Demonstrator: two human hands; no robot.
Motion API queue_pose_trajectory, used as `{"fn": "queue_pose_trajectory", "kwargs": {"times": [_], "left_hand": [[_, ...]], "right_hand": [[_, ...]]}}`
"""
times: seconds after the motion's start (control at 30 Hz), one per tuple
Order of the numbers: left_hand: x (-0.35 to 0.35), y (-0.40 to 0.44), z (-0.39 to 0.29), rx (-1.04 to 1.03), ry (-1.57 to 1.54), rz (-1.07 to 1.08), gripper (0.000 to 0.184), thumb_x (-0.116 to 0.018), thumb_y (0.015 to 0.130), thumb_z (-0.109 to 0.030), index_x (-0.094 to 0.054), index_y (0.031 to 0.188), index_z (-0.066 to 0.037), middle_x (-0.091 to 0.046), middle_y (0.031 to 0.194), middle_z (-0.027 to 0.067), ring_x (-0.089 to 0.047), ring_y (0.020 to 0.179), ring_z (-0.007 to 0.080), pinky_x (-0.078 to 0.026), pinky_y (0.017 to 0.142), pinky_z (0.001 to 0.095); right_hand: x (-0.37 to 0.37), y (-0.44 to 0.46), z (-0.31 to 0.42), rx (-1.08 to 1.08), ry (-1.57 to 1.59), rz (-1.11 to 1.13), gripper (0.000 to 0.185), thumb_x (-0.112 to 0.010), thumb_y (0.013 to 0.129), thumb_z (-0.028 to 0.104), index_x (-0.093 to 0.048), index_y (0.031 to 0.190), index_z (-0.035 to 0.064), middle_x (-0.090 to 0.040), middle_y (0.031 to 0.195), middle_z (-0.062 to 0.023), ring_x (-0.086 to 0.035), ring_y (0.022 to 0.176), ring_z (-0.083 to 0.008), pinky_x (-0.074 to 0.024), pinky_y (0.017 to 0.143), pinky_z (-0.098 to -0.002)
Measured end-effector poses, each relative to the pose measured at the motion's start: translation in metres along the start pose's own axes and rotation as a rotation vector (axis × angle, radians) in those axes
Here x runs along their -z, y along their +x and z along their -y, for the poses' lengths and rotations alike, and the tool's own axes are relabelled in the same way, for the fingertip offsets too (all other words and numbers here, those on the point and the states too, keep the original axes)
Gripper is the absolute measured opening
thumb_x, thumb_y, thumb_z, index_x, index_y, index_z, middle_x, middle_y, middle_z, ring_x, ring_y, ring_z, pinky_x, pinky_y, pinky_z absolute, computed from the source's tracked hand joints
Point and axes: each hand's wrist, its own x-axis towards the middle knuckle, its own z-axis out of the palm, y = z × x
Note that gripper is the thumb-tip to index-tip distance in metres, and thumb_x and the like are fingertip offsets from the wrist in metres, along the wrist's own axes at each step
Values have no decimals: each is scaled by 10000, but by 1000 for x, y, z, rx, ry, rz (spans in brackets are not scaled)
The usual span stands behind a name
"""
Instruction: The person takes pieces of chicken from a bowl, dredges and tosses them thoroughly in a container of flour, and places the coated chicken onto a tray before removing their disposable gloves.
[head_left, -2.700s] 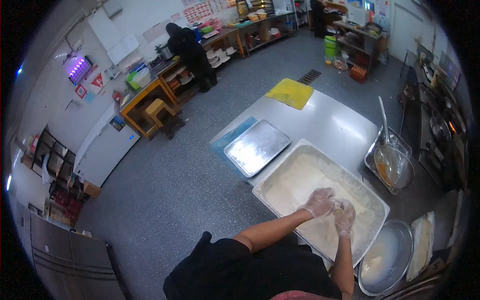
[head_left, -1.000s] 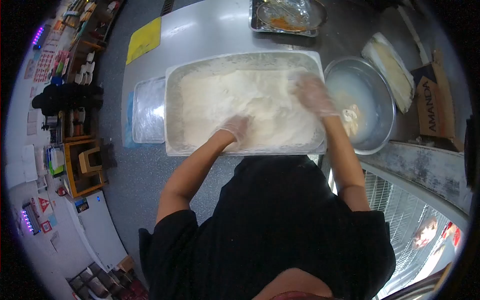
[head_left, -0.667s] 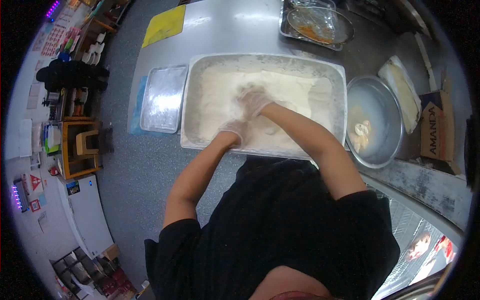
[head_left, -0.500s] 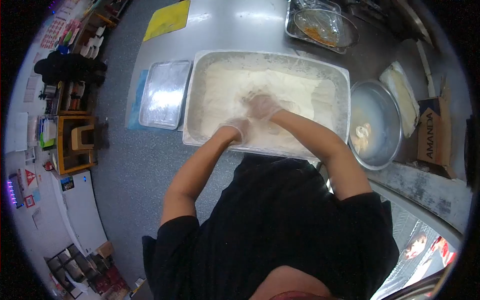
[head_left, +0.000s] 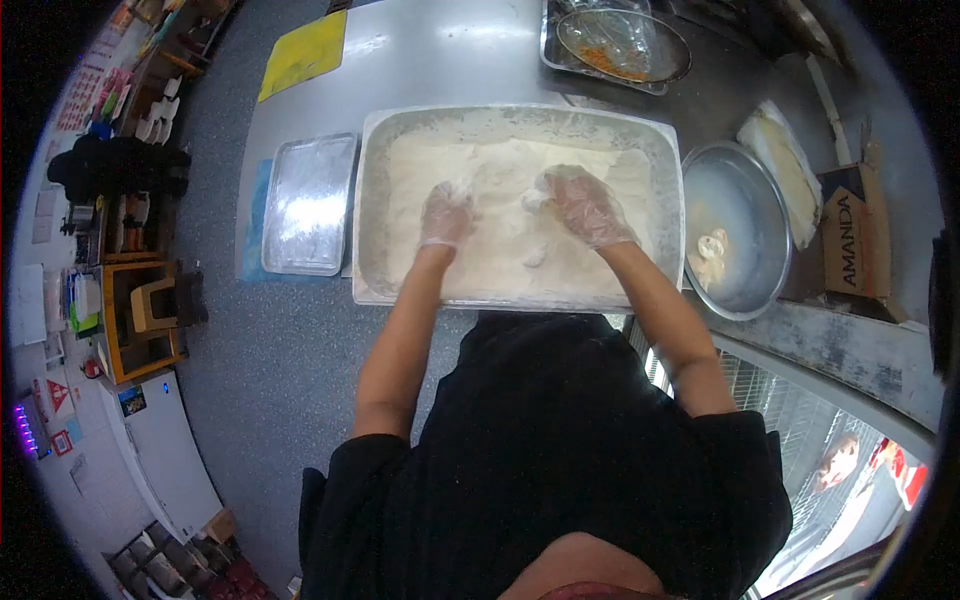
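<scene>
Pale powder [head_left: 503, 245] — left hand [head_left: 448, 214], right hand [head_left: 586, 206] apart, inside tub rim [head_left: 520, 107].

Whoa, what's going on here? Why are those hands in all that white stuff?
A person in clear gloves has both hands in a big tub of pale powder. The left hand is down at the powder; the right hand is beside a powdery lump. I can't tell if either holds anything. Next to the tub, a metal bowl holds cloudy liquid and some pale pieces.
</scene>
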Motion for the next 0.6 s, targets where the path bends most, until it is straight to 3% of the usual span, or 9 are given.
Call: {"fn": "queue_pose_trajectory", "kwargs": {"times": [0.03, 0.1, 0.13, 0.2, 0.23, 0.3, 0.4, 0.53, 0.6], "left_hand": [[-11, 19, 24, -5, -2, 2, 300, -547, 811, -198, -546, 1042, -6, -587, 878, 144, -594, 801, 217, -500, 686, 322], [-41, 71, 90, -789, 863, -256, 334, -562, 771, -245, -546, 1076, -110, -554, 1055, 154, -518, 995, 287, -418, 862, 358], [-41, 53, 63, -796, 860, -252, 334, -562, 771, -245, -546, 1076, -110, -554, 1055, 154, -518, 995, 287, -418, 862, 358], [-34, 14, 16, -517, 532, 61, 323, -567, 764, -263, -572, 1049, -111, -581, 1010, 120, -526, 986, 267, -443, 821, 361], [-34, 13, 12, -522, 537, 66, 323, -567, 764, -263, -572, 1049, -111, -581, 1010, 120, -526, 986, 267, -443, 821, 361], [-35, 9, 11, -664, 951, -194, 314, -598, 739, -291, -611, 974, -83, -611, 943, 99, -562, 919, 253, -463, 761, 362], [-40, 7, 11, -567, 622, -123, 290, -601, 765, -347, -625, 829, -64, -610, 823, 115, -573, 817, 277, -450, 747, 378], [-35, 8, -3, -727, 858, -140, 317, -642, 722, -367, -623, 813, -64, -613, 821, 115, -577, 816, 273, -452, 740, 380], [-33, -7, -33, -507, 757, -84, 278, -650, 714, -335, -627, 811, -75, -621, 831, 114, -581, 810, 273, -452, 741, 378]], "right_hand": [[-8, 1, 1, 14, -56, -193, 254, -528, 772, 195, -540, 955, 20, -585, 881, -176, -556, 892, -292, -429, 793, -397], [-24, 2, 0, 29, -120, -392, 251, -532, 769, 200, -545, 947, 24, -585, 884, -173, -554, 889, -297, -429, 785, -401], [-32, 1, 0, -34, -111, -236, 238, -530, 760, 191, -558, 938, 36, -590, 897, -172, -560, 877, -315, -439, 786, -406], [-21, 2, 4, -145, 54, -86, 245, -553, 715, 184, -575, 912, 40, -593, 899, -183, -562, 857, -342, -438, 804, -419], [-18, 1, 4, -151, 55, -92, 245, -553, 715, 184, -575, 912, 40, -593, 899, -183, -562, 857, -342, -438, 804, -419], [-15, -5, 4, -213, 34, -102, 251, -572, 690, 194, -578, 882, 32, -595, 875, -180, -562, 843, -335, -434, 798, -424], [-25, -8, -10, -45, 157, -184, 252, -579, 681, 193, -577, 871, 27, -596, 857, -180, -562, 831, -329, -438, 760, -429], [-13, -6, -16, -70, 300, -39, 246, -577, 678, 183, -582, 861, 19, -596, 823, -185, -562, 822, -333, -434, 737, -424], [-5, -4, -17, -159, 270, -43, 137, -578, 686, 151, -613, 778, 56, -601, 795, -153, -570, 775, -322, -447, 713, -399]]}}
